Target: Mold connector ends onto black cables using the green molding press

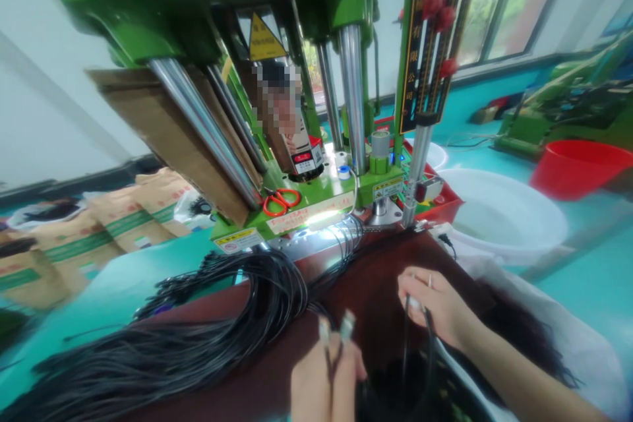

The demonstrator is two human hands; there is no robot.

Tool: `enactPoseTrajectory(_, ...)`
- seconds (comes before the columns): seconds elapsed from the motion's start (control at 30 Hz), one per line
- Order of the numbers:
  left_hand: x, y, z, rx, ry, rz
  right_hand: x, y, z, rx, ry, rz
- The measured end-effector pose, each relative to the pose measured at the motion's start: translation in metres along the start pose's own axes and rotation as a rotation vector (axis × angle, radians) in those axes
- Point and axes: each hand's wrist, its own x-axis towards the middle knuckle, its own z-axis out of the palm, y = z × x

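My left hand (326, 379) is closed around black cables near the table's front edge. Two metal plug ends (346, 328) stick up from between its fingers, blurred by motion. To the right, my right hand (432, 300) pinches black cable (429, 343) that hangs down in a loop toward my lap. A ring shows on one of its fingers. Left of my hands, a thick bundle of black cables (198, 349) lies across the dark red table (366, 290). Several thin cables (349, 241) run from the table to the lit plate under the green machine.
The green press machine (326, 198) with metal columns (352, 99) stands just ahead. Orange-handled scissors (281, 202) lie on its ledge. At right are a white tub (504, 211), a red bucket (578, 168) and more dark cables (529, 323). Paper sacks (123, 217) stand at left.
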Motion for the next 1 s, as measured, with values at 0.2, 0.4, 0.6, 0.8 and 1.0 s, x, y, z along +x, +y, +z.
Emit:
enactPoseTrajectory(0.2, 0.021, 0.000, 0.047, -0.714, -0.558, -0.460, -0.003, -0.013, 0.001, -0.388, -0.045, -0.262)
enactPoseTrajectory(0.4, 0.019, -0.004, 0.080, -1.007, -0.722, -0.636, 0.004, -0.016, -0.013, -0.258, -0.114, -0.125)
enactPoseTrajectory(0.6, 0.025, -0.002, 0.089, -0.912, -0.701, -0.641, 0.019, -0.035, -0.028, -0.072, -0.131, -0.131)
enactPoseTrajectory(0.8, 0.024, -0.005, 0.100, -0.923, -0.693, -0.651, 0.016, -0.064, -0.033, -0.541, -0.529, -0.174)
enactPoseTrajectory(1.0, 0.036, -0.006, 0.099, -1.070, -0.630, -0.734, 0.022, -0.054, -0.029, -0.686, -0.580, -0.231)
